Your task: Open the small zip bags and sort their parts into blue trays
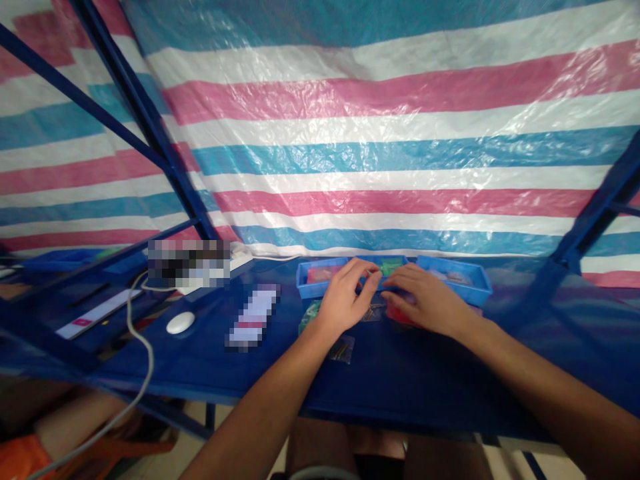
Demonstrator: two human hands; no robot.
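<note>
Well left of my fingers, a white oval object point(181, 323) and a pixelated phone-shaped rectangle point(253, 318) lie on the blue table. Just behind my left hand point(353, 293), a blue tray point(311, 291) holds pinkish packets point(323, 274); a green packet point(309, 316) lies beside its wrist. Nearer me is a clear bag of thin bronze-coloured pieces point(342, 349). My left fingers curl toward the thumb; I cannot tell whether they grasp anything. Green packets point(393, 265) sit beyond, between both hands. My right hand point(425, 293) bends loosely above a red packet point(399, 316), its grip unclear, before another blue tray point(475, 293).
</note>
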